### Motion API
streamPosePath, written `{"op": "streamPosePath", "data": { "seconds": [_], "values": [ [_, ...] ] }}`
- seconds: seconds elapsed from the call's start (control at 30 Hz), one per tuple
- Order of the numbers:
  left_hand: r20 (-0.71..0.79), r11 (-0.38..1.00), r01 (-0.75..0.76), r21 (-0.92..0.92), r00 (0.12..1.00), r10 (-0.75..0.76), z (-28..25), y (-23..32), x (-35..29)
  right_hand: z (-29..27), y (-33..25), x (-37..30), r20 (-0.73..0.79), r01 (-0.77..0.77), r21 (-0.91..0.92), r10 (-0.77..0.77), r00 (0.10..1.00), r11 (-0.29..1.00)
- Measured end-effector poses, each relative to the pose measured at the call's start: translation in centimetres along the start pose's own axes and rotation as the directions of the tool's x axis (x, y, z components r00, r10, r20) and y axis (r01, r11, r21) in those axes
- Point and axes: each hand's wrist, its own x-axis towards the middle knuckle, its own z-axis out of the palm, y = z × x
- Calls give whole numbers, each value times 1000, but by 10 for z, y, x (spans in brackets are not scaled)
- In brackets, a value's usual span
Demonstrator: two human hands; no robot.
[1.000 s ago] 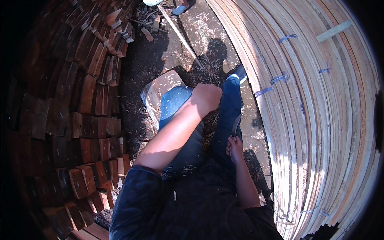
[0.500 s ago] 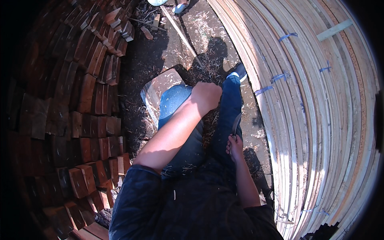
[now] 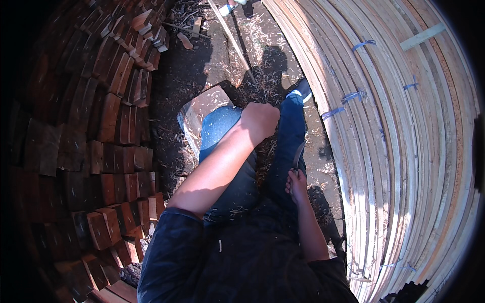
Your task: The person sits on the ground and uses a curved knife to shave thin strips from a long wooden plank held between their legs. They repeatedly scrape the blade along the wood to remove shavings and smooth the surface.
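Steel glints where our right hand (image 3: 297, 186) curls around a slim metal blade (image 3: 298, 156), its long axis pointing forward along our thigh. Our left hand (image 3: 260, 120), fisted, rests beside the pale wooden block (image 3: 198, 112), nearer it.

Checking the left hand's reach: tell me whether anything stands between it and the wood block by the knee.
Nothing visible stands between them. The left hand is a closed fist over the left knee, and the wood block lies just beyond that knee on the chip-strewn ground. The right hand holds a blade apart.
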Motion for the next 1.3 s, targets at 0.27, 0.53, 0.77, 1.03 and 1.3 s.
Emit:
{"op": "streamPosePath", "data": {
  "seconds": [0.27,0.53,0.77,1.03,1.3],
  "values": [
    [-5,1000,1,-2,1000,-1,-1,1,-1,-1,1,1,2,0,0,0,1000,1000],
    [14,1000,12,-7,1000,-11,3,0,1,-2,2,1,2,-2,-23,2,1000,1000],
    [-191,992,-65,-108,981,43,-5,-1,-2,-2,2,1,12,23,-26,-23,1000,999],
    [-570,873,-119,-472,797,-199,-21,-15,-7,-15,-2,-17,-112,115,296,-85,990,948],
    [-477,920,-85,-383,871,-118,-13,-23,-7,-30,6,-29,-150,178,196,-150,977,964]
  ]
}}
